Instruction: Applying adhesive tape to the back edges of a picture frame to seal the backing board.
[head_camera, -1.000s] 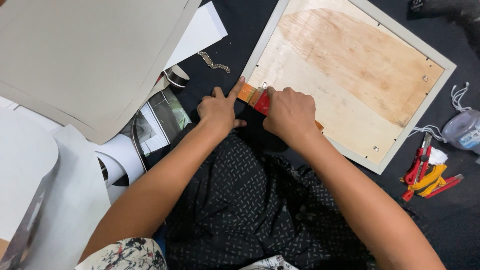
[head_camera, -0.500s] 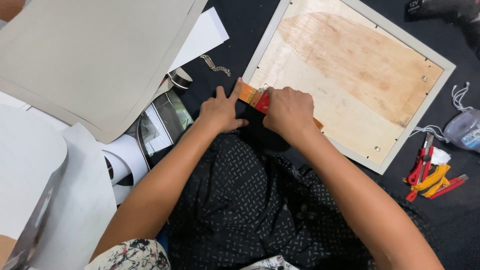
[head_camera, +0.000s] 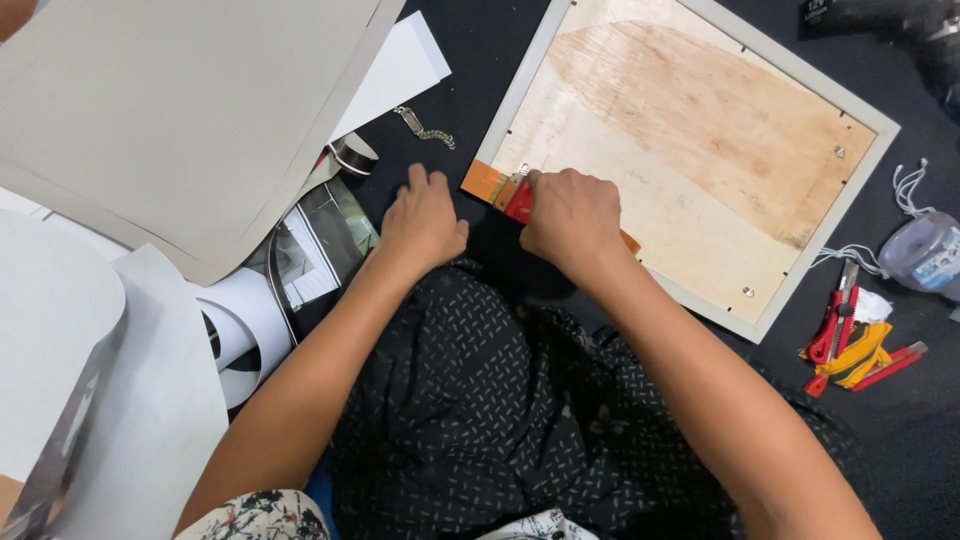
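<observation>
Red and orange flat tool at the lower-left edge of the pale picture frame with plywood back, under the right hand.

The right hand is closed over the tool, fingers clamped on its red part, and presses it against the frame edge. The left hand lies flat on the black cloth just beside the tool's orange end, fingers together and not touching it. Large grey cardboard sheets lie at the left; red and yellow utility knives lie well apart at the right.
</observation>
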